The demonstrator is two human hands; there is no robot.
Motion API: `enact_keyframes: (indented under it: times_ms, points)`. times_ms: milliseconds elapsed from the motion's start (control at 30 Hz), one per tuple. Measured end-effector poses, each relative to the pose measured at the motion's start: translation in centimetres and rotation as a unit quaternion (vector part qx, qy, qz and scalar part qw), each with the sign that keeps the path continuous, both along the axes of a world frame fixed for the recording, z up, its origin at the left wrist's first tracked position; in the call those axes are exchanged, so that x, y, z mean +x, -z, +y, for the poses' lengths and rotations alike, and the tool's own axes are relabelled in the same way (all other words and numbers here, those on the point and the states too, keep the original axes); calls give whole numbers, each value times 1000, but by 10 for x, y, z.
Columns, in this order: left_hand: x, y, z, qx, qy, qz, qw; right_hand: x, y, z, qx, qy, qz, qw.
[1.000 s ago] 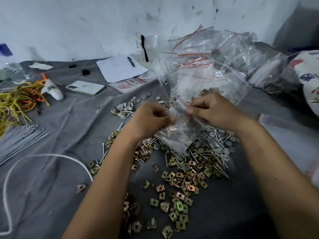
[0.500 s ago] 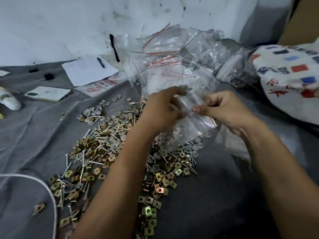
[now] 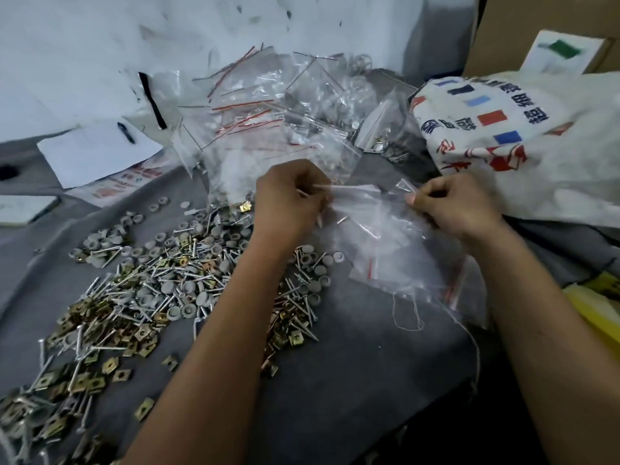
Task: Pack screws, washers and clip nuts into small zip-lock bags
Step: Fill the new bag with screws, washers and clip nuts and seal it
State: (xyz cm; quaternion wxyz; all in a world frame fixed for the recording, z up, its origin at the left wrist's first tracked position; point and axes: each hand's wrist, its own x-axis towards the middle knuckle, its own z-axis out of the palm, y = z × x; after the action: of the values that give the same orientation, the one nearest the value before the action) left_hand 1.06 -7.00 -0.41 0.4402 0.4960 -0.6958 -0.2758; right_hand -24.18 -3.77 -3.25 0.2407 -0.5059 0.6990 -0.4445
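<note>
Both hands pinch one small clear zip bag (image 3: 365, 209) by its top edge, held just above the grey cloth (image 3: 352, 364). Left hand (image 3: 288, 199) has fingers curled tight on the bag's left corner; a thin pale point sticks down from under that fist, too blurry to name. Right hand (image 3: 453, 203) pinches the right corner between thumb and curled fingers. Bag mouth stretched between the two hands; cannot tell if it is sealed or what is inside.

Under and just right of the held bag: a few more flat clear bags with red strips (image 3: 419, 276), lying on the cloth, a loose white thread (image 3: 407, 313) beside them.

Left of the arms, spread on the cloth: mixed heap of silver screws (image 3: 161, 286), grey round washers (image 3: 208, 297) and brass-coloured clip nuts (image 3: 110, 333). Clip nuts thickest at lower left, washers more toward the top of the heap. Left forearm crosses over the heap's right part.

Behind the hands, against the white wall (image 3: 100, 45): big pile of clear zip bags (image 3: 268, 105) with red seal lines, some with hardware in them.

Far left: white paper sheet (image 3: 97, 152) with a dark pen (image 3: 125, 132) on it, printed leaflet (image 3: 134, 179) under its edge, phone (image 3: 23, 209) partly cut by the frame.

Right: white printed sack (image 3: 536, 146), cardboard box (image 3: 536, 28) behind it, something yellow (image 3: 600, 307) at the right edge.
</note>
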Motion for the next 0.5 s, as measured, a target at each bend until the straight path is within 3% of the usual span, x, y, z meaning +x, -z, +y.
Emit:
enact_keyframes:
  times_ms: [133, 300, 400, 500]
  points:
    - [13, -5, 7, 31, -38, 114, 992, 3, -5, -6, -15, 39, 147, 988]
    - [57, -29, 6, -85, -199, 201, 955, 12, -11, -11, 3, 84, 215, 973]
    - [95, -43, 8, -184, -250, 217, 926, 27, -18, -13, 25, 118, 261, 958]
    - [116, -46, 18, -253, -249, 156, 922, 64, -30, -13, -8, 152, 317, 936]
